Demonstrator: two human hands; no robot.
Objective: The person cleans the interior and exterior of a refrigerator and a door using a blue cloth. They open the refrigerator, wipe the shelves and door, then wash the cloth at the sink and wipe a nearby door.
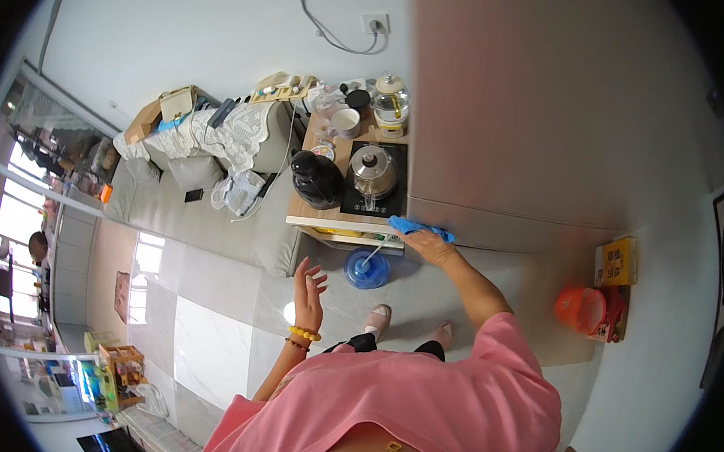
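Note:
My right hand (429, 244) holds a folded blue cloth (418, 228) against the lower edge of the tall refrigerator (530, 124), beside the front right corner of a wooden side cabinet (304, 212). My left hand (310, 297) is held in the air, fingers apart, with nothing in it, left of a blue water jug (367, 270) on the floor. On the cabinet, a glass kettle (373, 172) with a lid sits on a black electric hob (394, 207). A glossy black rounded object (315, 181) stands left of it.
Behind the kettle stand a white mug (346, 123) and a glass dispenser (391, 100). A grey sofa (225, 230) with a phone (194, 196) and bags is at left. An orange-red bucket (580, 309) and boxes (618, 261) line the right wall. A tube rises from the jug.

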